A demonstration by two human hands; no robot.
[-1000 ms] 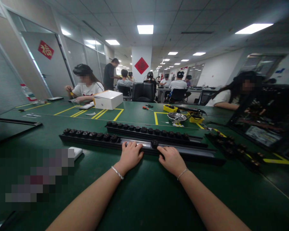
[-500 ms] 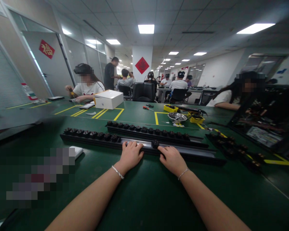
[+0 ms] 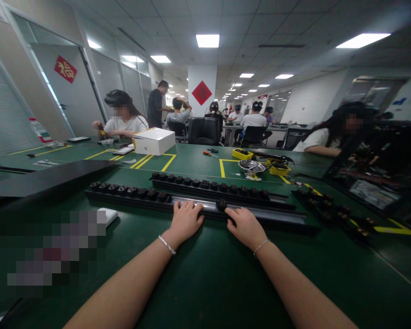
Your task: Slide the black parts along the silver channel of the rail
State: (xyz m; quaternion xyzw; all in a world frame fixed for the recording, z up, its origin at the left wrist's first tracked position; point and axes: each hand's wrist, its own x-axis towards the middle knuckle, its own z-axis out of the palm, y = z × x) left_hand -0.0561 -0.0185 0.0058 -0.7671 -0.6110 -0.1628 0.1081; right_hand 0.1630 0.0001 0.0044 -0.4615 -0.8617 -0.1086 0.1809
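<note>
A long black rail [image 3: 281, 218] with a silver channel lies across the green table in front of me, with several black socket modules [image 3: 130, 191] seated along its left half. My left hand [image 3: 185, 221] rests flat on the rail's near edge, fingers over the channel. My right hand [image 3: 244, 225] rests on the rail just right of it, fingertips beside a single black module [image 3: 221, 204]. A second rail [image 3: 212, 186] full of black modules lies parallel just behind.
A long black panel [image 3: 51, 178] juts in from the left above the table. A white box [image 3: 154, 141], a metal bowl [image 3: 251, 167] and yellow trays [image 3: 242, 154] stand farther back. More black modules [image 3: 332, 212] lie at right. Other people sit at the far tables.
Both my hands have stayed on the rail. The long black panel at the left has swung in over the table toward the rail.
</note>
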